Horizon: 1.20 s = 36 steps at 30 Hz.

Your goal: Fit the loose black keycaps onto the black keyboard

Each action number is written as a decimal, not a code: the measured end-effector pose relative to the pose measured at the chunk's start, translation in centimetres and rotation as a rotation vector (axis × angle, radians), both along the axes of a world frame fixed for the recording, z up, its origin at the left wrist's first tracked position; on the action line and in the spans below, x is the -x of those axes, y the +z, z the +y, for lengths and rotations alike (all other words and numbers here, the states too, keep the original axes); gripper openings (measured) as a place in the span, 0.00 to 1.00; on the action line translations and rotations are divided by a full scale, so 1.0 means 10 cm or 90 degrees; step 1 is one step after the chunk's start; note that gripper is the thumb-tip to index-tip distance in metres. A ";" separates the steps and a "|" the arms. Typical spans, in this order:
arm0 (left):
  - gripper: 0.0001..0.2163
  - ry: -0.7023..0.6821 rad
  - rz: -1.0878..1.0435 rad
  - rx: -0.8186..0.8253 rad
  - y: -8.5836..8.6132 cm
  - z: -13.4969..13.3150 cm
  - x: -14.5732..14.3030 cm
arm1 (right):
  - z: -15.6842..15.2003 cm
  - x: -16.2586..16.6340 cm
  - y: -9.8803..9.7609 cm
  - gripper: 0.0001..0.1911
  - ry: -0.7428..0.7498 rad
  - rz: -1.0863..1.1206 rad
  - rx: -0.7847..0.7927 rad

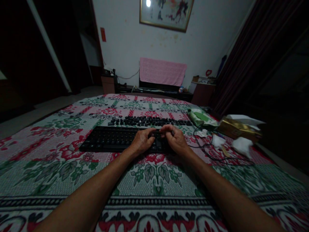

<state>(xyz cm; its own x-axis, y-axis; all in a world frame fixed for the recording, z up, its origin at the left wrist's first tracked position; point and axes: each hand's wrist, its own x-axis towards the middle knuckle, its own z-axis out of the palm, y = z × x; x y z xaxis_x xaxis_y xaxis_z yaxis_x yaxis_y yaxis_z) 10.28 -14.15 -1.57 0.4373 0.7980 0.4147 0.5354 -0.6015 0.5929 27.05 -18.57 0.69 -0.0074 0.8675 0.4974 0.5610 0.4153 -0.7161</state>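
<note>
A black keyboard (108,139) lies on a floral bedspread (60,161) in front of me. Both my hands rest over its right part. My left hand (141,141) has its fingers curled down onto the keys. My right hand (175,137) is closed in a pinch beside it, fingertips meeting those of the left hand; what it holds is too small to make out. Behind the keyboard, a row of loose black keycaps (149,121) lies on the cloth.
A black cable (212,154) runs off to the right. Crumpled white tissues (241,145), a gold box (238,129) and a green-and-white packet (201,117) lie at the right. A pink towel (163,71) hangs over a low stand at the far wall.
</note>
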 end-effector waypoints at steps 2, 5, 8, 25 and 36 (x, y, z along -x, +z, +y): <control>0.21 -0.005 0.005 -0.002 -0.01 0.01 0.00 | 0.00 0.00 -0.02 0.13 0.029 -0.126 -0.062; 0.23 -0.029 0.001 0.007 -0.01 0.02 0.01 | 0.00 0.02 -0.06 0.14 0.079 -0.274 -0.092; 0.24 -0.039 -0.012 0.032 -0.01 0.02 0.01 | -0.01 0.05 -0.09 0.14 0.078 -0.347 -0.074; 0.19 0.004 -0.012 0.016 0.07 0.00 0.02 | 0.02 -0.01 -0.08 0.12 -0.019 -0.339 -0.050; 0.15 0.100 0.100 -0.154 -0.05 0.07 0.08 | 0.60 -0.38 0.01 0.11 -0.183 -0.289 0.094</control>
